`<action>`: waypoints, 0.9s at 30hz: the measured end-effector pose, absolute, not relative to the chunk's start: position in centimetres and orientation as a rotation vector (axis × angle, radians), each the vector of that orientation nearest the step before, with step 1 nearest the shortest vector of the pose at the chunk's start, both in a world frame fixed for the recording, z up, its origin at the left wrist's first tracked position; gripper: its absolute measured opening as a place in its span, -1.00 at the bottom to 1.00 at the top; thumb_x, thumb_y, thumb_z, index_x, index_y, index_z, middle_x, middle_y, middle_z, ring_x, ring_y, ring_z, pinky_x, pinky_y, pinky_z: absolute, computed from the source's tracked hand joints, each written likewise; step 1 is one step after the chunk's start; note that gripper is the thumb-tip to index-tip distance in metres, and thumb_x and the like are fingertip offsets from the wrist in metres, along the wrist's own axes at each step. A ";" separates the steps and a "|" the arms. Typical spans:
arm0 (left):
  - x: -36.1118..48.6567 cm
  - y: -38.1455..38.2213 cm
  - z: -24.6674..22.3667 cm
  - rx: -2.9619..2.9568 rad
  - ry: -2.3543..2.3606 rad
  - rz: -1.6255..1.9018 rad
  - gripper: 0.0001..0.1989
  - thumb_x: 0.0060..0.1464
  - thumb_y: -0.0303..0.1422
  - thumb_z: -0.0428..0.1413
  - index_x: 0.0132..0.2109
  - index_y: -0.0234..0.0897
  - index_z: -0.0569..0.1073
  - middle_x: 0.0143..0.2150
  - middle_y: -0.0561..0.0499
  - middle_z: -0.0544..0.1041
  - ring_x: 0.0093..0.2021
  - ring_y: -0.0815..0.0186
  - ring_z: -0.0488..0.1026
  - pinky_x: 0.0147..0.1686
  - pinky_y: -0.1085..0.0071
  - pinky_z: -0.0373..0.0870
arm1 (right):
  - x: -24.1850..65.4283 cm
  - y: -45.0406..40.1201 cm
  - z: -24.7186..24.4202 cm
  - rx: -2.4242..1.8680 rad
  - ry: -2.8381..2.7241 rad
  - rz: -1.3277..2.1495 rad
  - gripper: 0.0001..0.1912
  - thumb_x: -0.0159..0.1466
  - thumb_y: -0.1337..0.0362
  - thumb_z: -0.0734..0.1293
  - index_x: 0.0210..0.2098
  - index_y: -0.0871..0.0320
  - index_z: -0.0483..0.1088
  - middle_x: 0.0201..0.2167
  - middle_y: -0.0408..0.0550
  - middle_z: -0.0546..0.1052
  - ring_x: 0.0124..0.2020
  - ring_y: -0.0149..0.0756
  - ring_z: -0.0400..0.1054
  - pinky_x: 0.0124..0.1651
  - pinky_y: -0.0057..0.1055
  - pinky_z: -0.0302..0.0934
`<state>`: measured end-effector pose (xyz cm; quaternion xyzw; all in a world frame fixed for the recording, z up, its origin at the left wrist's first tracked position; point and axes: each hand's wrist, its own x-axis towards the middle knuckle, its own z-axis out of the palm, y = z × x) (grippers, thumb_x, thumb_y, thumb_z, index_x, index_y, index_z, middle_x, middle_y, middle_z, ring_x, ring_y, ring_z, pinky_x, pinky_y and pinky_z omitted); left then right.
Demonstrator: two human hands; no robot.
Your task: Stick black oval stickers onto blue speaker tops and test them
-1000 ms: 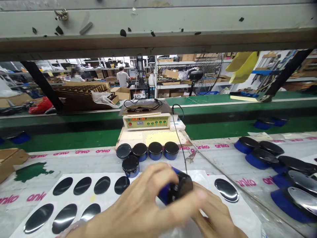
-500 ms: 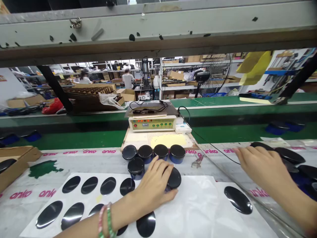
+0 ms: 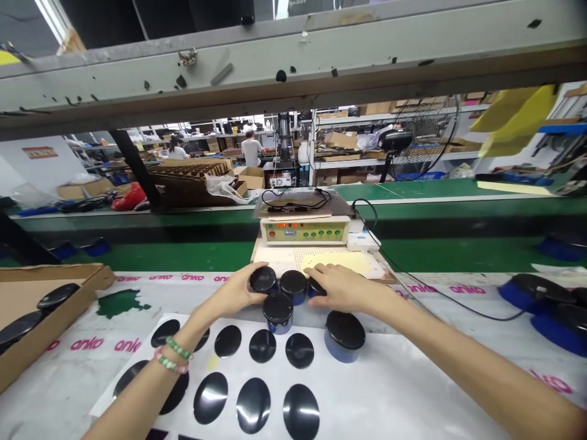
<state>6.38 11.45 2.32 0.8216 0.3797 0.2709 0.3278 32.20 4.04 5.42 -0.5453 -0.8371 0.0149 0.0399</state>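
Fingers and thumb of my left hand (image 3: 235,294) wrap the left side of a round blue container with a glossy black top (image 3: 263,279). My right hand (image 3: 342,286) curls over another such container (image 3: 316,287), hiding much of it. Between my hands stands a third container (image 3: 293,286), with one more (image 3: 277,310) just in front. Nearer me, a separate container (image 3: 345,333) stands upright on a white sheet (image 3: 389,379). Rows of glossy black discs (image 3: 254,404) lie on that sheet, some covered by my left forearm.
Behind the containers sits a control box (image 3: 305,232) with lit red indicators and a black cable. A cardboard tray (image 3: 98,278) holding black-topped pieces is at left. More blue containers (image 3: 534,290) cluster at right. A metal beam (image 3: 293,79) crosses overhead.
My left hand has let go of the container on the sheet and moved to the back row's left end. My right hand has come in from the right to the row. The view has shifted.
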 end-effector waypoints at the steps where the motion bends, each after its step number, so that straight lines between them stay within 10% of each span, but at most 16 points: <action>1: 6.5 11.3 2.3 2.103 1.015 0.747 -0.36 -0.14 -0.32 0.28 0.13 -0.23 0.33 0.15 -0.12 0.42 0.17 0.08 0.34 0.20 0.13 0.21 | 32.0 4.3 5.3 -1.672 -2.580 0.087 -0.54 0.20 0.18 0.34 0.04 0.27 0.37 -0.08 0.23 0.47 -0.13 0.04 0.41 -0.14 -0.18 0.29; 11: 6.7 7.4 5.5 1.761 0.990 0.931 -0.30 -0.08 -0.22 0.28 0.18 -0.19 0.21 0.05 -0.09 0.48 0.03 0.19 0.45 0.01 0.30 0.39 | 33.2 3.9 5.4 -1.547 -2.499 0.441 -0.64 0.16 0.25 0.32 -0.04 0.15 0.41 -0.18 0.08 0.46 -0.15 -0.03 0.39 -0.11 -0.18 0.26; 19: 7.0 5.6 6.1 1.673 0.947 1.064 -0.39 -0.07 -0.21 0.29 0.11 -0.16 0.25 0.03 -0.03 0.48 -0.01 0.26 0.46 -0.04 0.39 0.41 | 34.0 1.7 7.8 -1.252 -1.989 0.515 -0.62 0.31 0.04 0.22 0.06 0.05 0.25 0.11 0.01 0.31 0.13 -0.15 0.20 0.17 -0.20 0.12; 27: 7.1 4.9 5.6 1.653 1.010 1.184 -0.35 -0.13 -0.24 0.33 0.10 -0.16 0.28 0.03 -0.04 0.46 0.01 0.20 0.44 -0.02 0.34 0.38 | 32.6 -0.2 7.8 -1.001 -1.554 0.970 -0.75 0.27 0.12 0.22 -0.09 0.03 0.31 0.02 0.00 0.41 -0.07 -0.16 0.39 -0.31 -0.31 0.39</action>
